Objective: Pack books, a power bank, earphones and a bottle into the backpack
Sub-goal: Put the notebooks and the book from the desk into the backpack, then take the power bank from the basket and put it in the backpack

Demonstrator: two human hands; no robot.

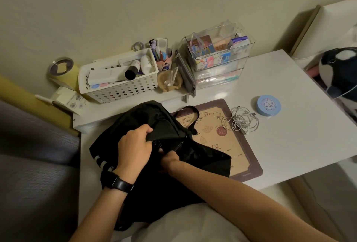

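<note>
I see the black backpack (154,164) lying flat on the white desk (289,135). Its near end hangs off the desk edge close to me. Its long way runs from me toward the wall. The top, with its carry loop (190,114), points away from me and a bit to the right. The far side of the bag lies on a brown desk mat (222,135).

My left hand (133,145) has its fingers curled tight on the bag's cloth at the edge of the opening. A black watch (119,183) is on that wrist. My right hand (170,159) is pushed into the opening. Its fingers are hidden inside, so I cannot tell if they hold anything.

At the back of the desk is a white basket (123,91) with round holes. It holds a long white box, a tube with a black cap and a small white bottle. Next to it a pink cup (164,62) is full of pens. A grey pouch (186,73) stands on its edge beside stacked clear boxes (218,58), which hold cards and little packs.

A yellow cup (63,72) with a lid stands at the far left. A tangle of white cords (241,121) lies on the mat's right edge, near a round blue tin (269,105).
</note>
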